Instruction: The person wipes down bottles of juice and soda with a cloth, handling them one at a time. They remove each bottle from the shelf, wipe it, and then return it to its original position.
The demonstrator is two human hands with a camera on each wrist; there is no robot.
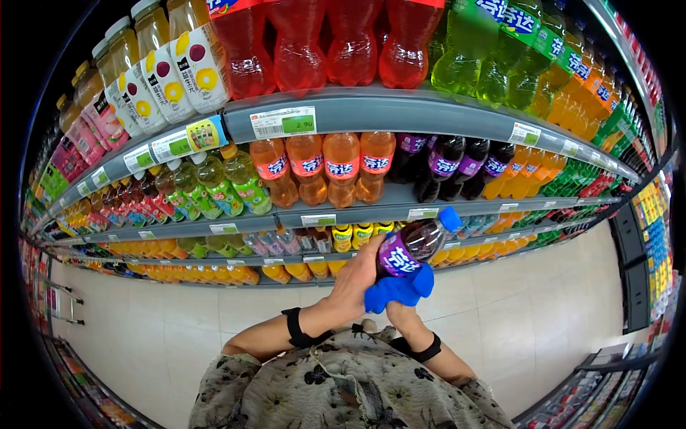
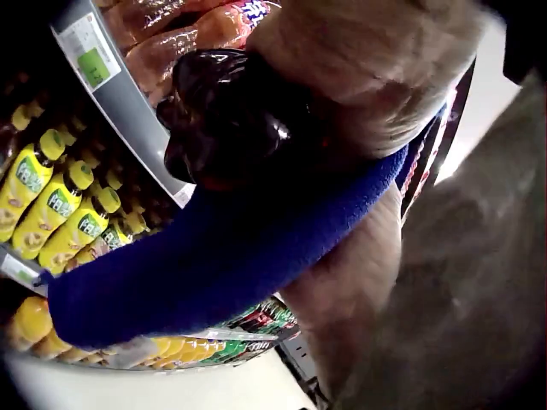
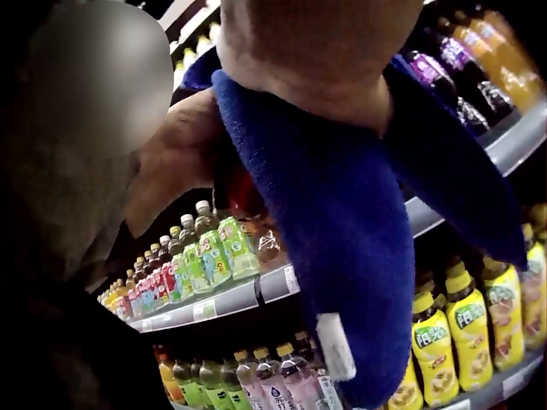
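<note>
In front of the body, my left hand (image 1: 351, 282) grips a dark soda bottle (image 1: 421, 242) with a purple label and a blue cap. The bottle is tilted, its cap pointing up and to the right. My right hand (image 1: 404, 316) holds a blue cloth (image 1: 394, 292) against the bottle's lower side; the cloth covers most of its fingers. Seen from the left wrist, the bottle's dark base (image 2: 226, 120) juts out beside the left hand (image 2: 367, 73) above the cloth (image 2: 214, 265). Two flaps of cloth (image 3: 342, 231) hang below the right hand (image 3: 316, 55) in the right wrist view.
Curved shelves (image 1: 357, 113) packed with drink bottles stretch across the front. Purple-labelled bottles (image 1: 444, 166) stand beside orange-pink ones (image 1: 341, 168) on the second shelf. Pale floor tiles (image 1: 500, 314) lie below, with a dark cabinet (image 1: 634, 264) at the right.
</note>
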